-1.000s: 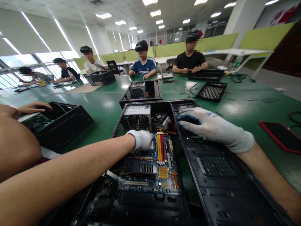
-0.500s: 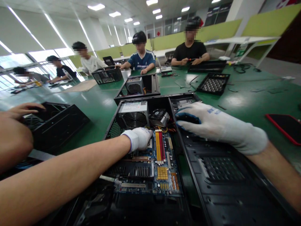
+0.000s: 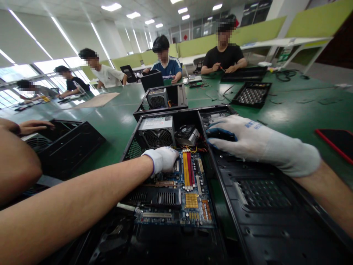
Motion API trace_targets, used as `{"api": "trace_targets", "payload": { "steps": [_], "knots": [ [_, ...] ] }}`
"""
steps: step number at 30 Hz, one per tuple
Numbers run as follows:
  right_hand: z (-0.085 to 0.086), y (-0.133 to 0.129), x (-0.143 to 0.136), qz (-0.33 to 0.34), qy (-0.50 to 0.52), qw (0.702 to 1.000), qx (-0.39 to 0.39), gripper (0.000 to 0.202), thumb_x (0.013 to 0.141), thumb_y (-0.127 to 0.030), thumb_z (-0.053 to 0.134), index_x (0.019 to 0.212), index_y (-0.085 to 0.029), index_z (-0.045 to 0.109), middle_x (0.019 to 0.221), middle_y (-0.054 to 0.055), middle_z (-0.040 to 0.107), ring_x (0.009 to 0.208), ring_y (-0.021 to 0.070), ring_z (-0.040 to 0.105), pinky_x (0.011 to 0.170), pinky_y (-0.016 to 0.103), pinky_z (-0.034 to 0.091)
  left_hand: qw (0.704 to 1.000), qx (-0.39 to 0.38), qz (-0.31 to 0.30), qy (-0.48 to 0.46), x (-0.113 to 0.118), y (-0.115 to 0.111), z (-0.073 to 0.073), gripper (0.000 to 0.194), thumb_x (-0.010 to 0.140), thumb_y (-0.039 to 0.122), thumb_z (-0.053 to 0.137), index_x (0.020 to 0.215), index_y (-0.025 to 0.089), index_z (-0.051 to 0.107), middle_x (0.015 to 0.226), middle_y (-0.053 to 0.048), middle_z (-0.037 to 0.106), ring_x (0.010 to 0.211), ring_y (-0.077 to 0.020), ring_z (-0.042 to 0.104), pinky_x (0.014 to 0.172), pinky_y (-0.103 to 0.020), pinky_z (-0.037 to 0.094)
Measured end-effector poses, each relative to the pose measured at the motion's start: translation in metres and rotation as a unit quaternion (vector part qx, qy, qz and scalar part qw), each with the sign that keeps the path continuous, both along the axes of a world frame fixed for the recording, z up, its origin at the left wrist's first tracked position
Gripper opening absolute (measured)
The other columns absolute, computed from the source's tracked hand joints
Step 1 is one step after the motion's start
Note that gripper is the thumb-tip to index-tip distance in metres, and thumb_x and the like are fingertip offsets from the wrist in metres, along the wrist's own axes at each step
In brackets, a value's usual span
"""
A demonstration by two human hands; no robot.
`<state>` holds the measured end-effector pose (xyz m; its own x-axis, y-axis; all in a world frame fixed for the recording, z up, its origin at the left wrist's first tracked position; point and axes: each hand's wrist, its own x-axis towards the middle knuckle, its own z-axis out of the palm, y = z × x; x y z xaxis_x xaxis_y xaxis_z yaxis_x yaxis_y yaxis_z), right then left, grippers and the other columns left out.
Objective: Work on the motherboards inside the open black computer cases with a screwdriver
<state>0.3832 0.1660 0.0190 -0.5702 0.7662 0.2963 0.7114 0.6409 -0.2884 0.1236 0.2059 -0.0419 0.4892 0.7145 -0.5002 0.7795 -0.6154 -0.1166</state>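
My left hand [image 3: 164, 159], in a white glove, is closed low over the processor socket [image 3: 177, 165] of a blue motherboard [image 3: 176, 184]. Its fingertips are hidden behind the glove, so what they pinch does not show. The board lies inside an open black computer case [image 3: 217, 173]. My right hand [image 3: 239, 138], in a white glove with blue palm coating, grips the case's inner rail with thumb and fingers. Behind the board sit a silver power supply [image 3: 157, 132] and a loose-looking cooler with a fan [image 3: 187, 135]. Yellow and red memory slots [image 3: 188, 169] run beside my left hand.
A co-worker's arm [image 3: 16, 162] reaches to another case [image 3: 71, 147] at the left. A further open case [image 3: 162, 101] stands just behind mine. A black drive cage [image 3: 252, 95] and a red-edged black pad [image 3: 338, 143] lie right on the green table [image 3: 110, 129].
My hands have stayed nearly in place on the board and rail. Across the table, a co-worker's case has been turned and shifted right. The co-worker's hand at left has moved slightly.
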Motion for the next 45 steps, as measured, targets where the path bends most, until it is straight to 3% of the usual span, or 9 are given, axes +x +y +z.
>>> {"api": "trace_targets", "payload": {
  "steps": [5,9,16,35,45],
  "knots": [
    [-0.0040,0.0027,0.0026,0.026,0.008,0.999,0.017,0.045,0.097,-0.058,0.050,0.111,-0.023,0.076,0.118,0.009,0.075,0.117,0.0313,0.066,0.107,0.046,0.049,1.000,0.002,-0.008,0.006,-0.0009,0.0001,0.0002,0.044,0.081,0.032,0.073,0.121,0.016,0.070,0.121,-0.015,0.076,0.111,-0.0329,0.073,0.092,-0.036,0.060],
    [-0.0042,0.0024,0.0020,0.010,0.006,1.000,0.014,0.048,0.097,-0.060,0.048,0.109,-0.022,0.076,0.118,0.010,0.074,0.114,0.0311,0.067,0.106,0.046,0.049,1.000,0.002,-0.006,0.004,-0.0014,0.0003,0.0001,0.045,0.080,0.032,0.074,0.122,0.016,0.070,0.121,-0.015,0.076,0.111,-0.0326,0.073,0.092,-0.036,0.060],
    [-0.0004,0.0000,0.0013,0.037,0.016,0.999,0.029,0.043,0.098,-0.052,0.049,0.111,-0.020,0.075,0.112,0.011,0.075,0.110,0.0319,0.067,0.101,0.050,0.051,1.000,0.005,-0.002,-0.003,-0.0021,-0.0002,-0.0024,0.043,0.080,0.034,0.072,0.120,0.018,0.071,0.119,-0.013,0.076,0.110,-0.0320,0.074,0.091,-0.036,0.060],
    [-0.0024,0.0012,0.0009,0.023,0.015,0.999,0.017,0.045,0.097,-0.054,0.050,0.105,-0.019,0.076,0.108,0.013,0.074,0.103,0.0316,0.067,0.096,0.049,0.051,1.000,0.005,0.010,-0.008,-0.0016,0.0023,-0.0040,0.050,0.077,0.037,0.075,0.122,0.017,0.070,0.121,-0.015,0.075,0.110,-0.0340,0.073,0.091,-0.039,0.060],
    [-0.0053,0.0012,0.0020,0.011,0.017,1.000,0.019,0.046,0.098,-0.054,0.051,0.113,-0.018,0.075,0.112,0.013,0.074,0.107,0.0309,0.067,0.099,0.047,0.050,1.000,-0.001,0.009,0.003,-0.0039,0.0063,-0.0075,0.054,0.077,0.043,0.078,0.124,0.019,0.070,0.121,-0.013,0.076,0.110,-0.0318,0.073,0.091,-0.035,0.059]
  ]
}}
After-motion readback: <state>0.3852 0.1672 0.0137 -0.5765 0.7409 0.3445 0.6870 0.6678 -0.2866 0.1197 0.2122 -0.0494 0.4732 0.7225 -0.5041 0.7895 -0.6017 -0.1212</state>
